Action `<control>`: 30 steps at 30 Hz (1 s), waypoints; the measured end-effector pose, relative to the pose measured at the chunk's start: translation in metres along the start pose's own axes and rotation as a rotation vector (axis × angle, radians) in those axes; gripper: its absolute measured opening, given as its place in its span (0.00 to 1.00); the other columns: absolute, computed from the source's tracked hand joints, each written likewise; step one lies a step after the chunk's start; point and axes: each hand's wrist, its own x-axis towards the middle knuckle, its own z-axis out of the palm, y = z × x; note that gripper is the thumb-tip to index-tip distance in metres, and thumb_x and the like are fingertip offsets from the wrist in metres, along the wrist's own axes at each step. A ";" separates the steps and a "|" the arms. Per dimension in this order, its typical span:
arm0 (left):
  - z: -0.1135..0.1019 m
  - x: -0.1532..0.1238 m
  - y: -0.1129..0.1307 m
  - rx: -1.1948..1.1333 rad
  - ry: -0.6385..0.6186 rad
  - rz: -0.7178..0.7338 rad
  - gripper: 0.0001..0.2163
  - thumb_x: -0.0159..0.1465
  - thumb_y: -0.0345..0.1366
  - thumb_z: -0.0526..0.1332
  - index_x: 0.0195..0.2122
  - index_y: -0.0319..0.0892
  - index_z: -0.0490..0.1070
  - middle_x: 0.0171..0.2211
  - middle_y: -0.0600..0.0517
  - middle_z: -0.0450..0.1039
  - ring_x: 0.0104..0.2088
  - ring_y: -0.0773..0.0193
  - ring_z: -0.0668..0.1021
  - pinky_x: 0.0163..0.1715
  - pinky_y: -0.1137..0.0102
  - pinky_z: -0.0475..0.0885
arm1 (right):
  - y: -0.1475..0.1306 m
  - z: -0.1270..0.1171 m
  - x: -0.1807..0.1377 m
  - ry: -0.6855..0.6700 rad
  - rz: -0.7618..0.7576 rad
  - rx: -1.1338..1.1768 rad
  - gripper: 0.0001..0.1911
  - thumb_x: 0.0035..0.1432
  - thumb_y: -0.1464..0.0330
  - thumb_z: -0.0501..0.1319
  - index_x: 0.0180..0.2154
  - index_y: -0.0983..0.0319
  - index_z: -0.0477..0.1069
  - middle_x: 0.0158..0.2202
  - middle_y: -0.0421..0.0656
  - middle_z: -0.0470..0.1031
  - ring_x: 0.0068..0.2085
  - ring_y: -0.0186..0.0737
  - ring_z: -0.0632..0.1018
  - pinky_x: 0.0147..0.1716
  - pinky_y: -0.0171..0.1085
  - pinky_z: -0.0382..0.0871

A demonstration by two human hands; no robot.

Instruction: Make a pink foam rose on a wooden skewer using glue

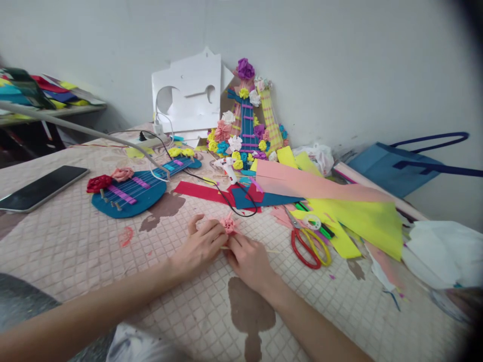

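Observation:
My left hand (199, 246) and my right hand (247, 259) meet low on the patterned table cover (75, 246). Both pinch a small pink rolled flower (228, 223) on a thin stick. The left fingers curl round its left side, the right fingers close on the stick beneath it. A blue foam guitar (132, 193) with red and pink flowers lies to the left. Beyond the flower sit red and blue foam pieces (211, 193) and a white glue gun (226, 167) with a black cord.
Red and yellow scissors (307, 244) lie right of my hands, beside yellow and pink foam sheets (358, 216). A phone (41, 188) rests far left. Flower-covered guitars (247, 120) lean on the wall by white cardboard (188, 95). A blue bag (396, 166) is at right.

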 end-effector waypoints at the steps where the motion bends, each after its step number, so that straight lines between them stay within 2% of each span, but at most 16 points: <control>1: 0.000 0.000 0.000 0.005 -0.005 -0.002 0.07 0.64 0.26 0.53 0.34 0.43 0.67 0.34 0.54 0.74 0.42 0.61 0.72 0.57 0.53 0.47 | 0.000 0.000 0.000 -0.005 0.003 -0.008 0.06 0.55 0.73 0.59 0.37 0.63 0.69 0.36 0.45 0.76 0.33 0.42 0.77 0.28 0.37 0.67; 7: 0.000 -0.003 -0.001 -0.014 -0.013 -0.029 0.08 0.65 0.26 0.52 0.31 0.43 0.68 0.33 0.54 0.73 0.42 0.62 0.72 0.56 0.53 0.47 | 0.002 -0.005 -0.002 -0.055 0.048 0.019 0.05 0.58 0.71 0.58 0.38 0.61 0.67 0.37 0.43 0.75 0.34 0.41 0.76 0.29 0.37 0.67; 13: 0.002 -0.005 -0.002 -0.057 -0.018 -0.080 0.06 0.64 0.27 0.55 0.33 0.44 0.68 0.33 0.54 0.73 0.43 0.60 0.72 0.54 0.53 0.49 | 0.004 -0.009 -0.003 -0.101 0.115 0.064 0.11 0.60 0.66 0.58 0.44 0.62 0.64 0.41 0.45 0.74 0.39 0.44 0.76 0.32 0.38 0.68; 16: 0.001 -0.005 -0.002 -0.071 -0.031 -0.101 0.06 0.63 0.27 0.56 0.33 0.44 0.69 0.33 0.54 0.73 0.42 0.60 0.72 0.54 0.53 0.50 | 0.005 -0.011 -0.003 -0.087 0.091 0.074 0.10 0.63 0.65 0.55 0.44 0.62 0.64 0.42 0.46 0.74 0.39 0.43 0.76 0.33 0.38 0.68; 19: 0.000 -0.005 -0.001 -0.077 -0.025 -0.130 0.05 0.62 0.27 0.57 0.33 0.44 0.69 0.33 0.54 0.74 0.43 0.59 0.73 0.54 0.53 0.50 | 0.006 -0.012 -0.003 -0.065 0.039 0.050 0.07 0.65 0.69 0.52 0.41 0.61 0.66 0.39 0.45 0.75 0.38 0.41 0.76 0.32 0.37 0.68; 24: -0.001 -0.004 0.001 -0.057 -0.042 -0.147 0.07 0.62 0.27 0.58 0.39 0.44 0.70 0.38 0.52 0.75 0.46 0.57 0.72 0.54 0.53 0.51 | 0.009 -0.012 -0.003 -0.032 0.017 0.048 0.07 0.65 0.70 0.52 0.41 0.61 0.68 0.41 0.46 0.74 0.38 0.40 0.76 0.33 0.36 0.70; 30: -0.001 -0.004 0.002 -0.047 -0.034 -0.105 0.06 0.64 0.28 0.56 0.39 0.44 0.70 0.37 0.53 0.75 0.45 0.59 0.73 0.54 0.53 0.50 | 0.009 -0.011 -0.003 -0.005 0.003 0.091 0.07 0.65 0.70 0.51 0.40 0.62 0.67 0.40 0.46 0.73 0.38 0.39 0.75 0.34 0.36 0.71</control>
